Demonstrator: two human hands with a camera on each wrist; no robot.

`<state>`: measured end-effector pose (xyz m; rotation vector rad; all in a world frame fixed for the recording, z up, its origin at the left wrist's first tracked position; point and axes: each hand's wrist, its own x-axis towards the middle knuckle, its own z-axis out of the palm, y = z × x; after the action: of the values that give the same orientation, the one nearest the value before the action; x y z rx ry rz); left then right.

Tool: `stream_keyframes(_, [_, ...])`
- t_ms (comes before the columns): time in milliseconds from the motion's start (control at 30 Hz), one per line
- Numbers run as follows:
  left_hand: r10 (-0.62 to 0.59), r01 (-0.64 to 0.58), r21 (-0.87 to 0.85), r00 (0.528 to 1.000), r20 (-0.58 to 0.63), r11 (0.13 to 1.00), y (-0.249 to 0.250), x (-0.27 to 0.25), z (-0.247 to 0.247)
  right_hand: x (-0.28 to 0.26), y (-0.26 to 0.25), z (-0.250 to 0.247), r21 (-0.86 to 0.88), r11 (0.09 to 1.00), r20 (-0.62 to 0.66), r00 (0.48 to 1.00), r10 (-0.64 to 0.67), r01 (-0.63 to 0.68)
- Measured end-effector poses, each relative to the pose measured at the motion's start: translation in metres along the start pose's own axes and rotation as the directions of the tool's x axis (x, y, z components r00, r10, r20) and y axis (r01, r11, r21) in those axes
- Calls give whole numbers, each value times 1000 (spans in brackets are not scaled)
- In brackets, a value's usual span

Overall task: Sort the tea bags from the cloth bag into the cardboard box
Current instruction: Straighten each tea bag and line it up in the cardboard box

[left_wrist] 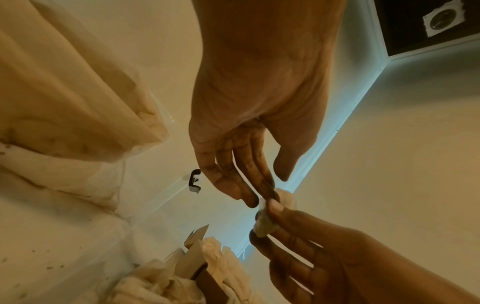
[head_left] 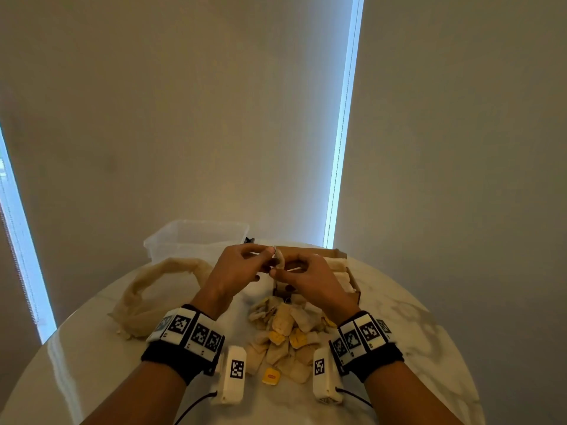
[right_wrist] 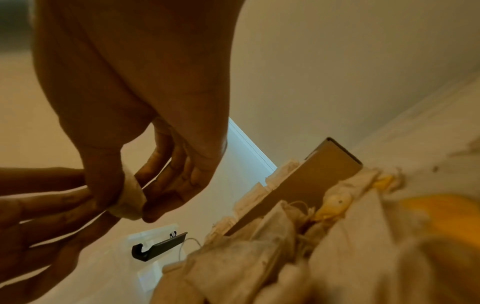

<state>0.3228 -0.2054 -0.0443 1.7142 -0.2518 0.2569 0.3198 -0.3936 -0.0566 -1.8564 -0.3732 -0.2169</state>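
Both hands are raised above the tabletop (head_left: pixel 399 308), meeting over the near-left corner of the cardboard box (head_left: pixel 340 256). The left hand (head_left: pixel 236 268) reaches in from the left with its wrist lifted, fingers (left_wrist: pixel 262 176) long and only slightly bent, their tips touching the upper end of one tea bag (left_wrist: pixel 265 222); the thumb stands off the bag in the left wrist view, so whether the left hand truly pinches it cannot be told. The right hand (head_left: pixel 306 280) comes in from the right, thumb and forefinger pinching the same tea bag, its other fingers (right_wrist: pixel 182 176) loosely curved and fanned beneath. The tea bag hangs between the two hands, above the box's edge.

In the box, pale tea bags stand packed in rows. Nearer the person than the box, a loose pile of tea bags (head_left: pixel 285 338) lies on the tabletop, some with yellow tags (head_left: pixel 271 376); a red mark shows on one tag, but its writing is too small to read. Left of the box lies the slack cloth bag (head_left: pixel 147 299), and beyond that a clear plastic tub (head_left: pixel 196 240). Each wrist wears a black band with square black-and-white coded markers (head_left: pixel 187 329).
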Motion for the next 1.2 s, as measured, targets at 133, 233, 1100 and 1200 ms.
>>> stream_keyframes(133, [-41, 41, -28, 999, -1, 999, -6, -3, -2, -4, 4, 2, 153, 986, 3, 997, 72, -72])
stream_keyframes(233, [-65, 63, 30, 994, 86, 998, -10, -4, 2, -8, 6, 1, 185, 980, 41, 997, 68, -74])
stream_keyframes(1100, [-151, 138, 84, 972, 179, 987, -12, 2, -7, -4, -3, -10, -105, 994, 175, 985, 1, 17])
stream_keyframes(1200, [-143, 134, 64, 975, 170, 989, -14, 2, -7, 6, -8, -11, -253, 966, 208, 978, 0, 54])
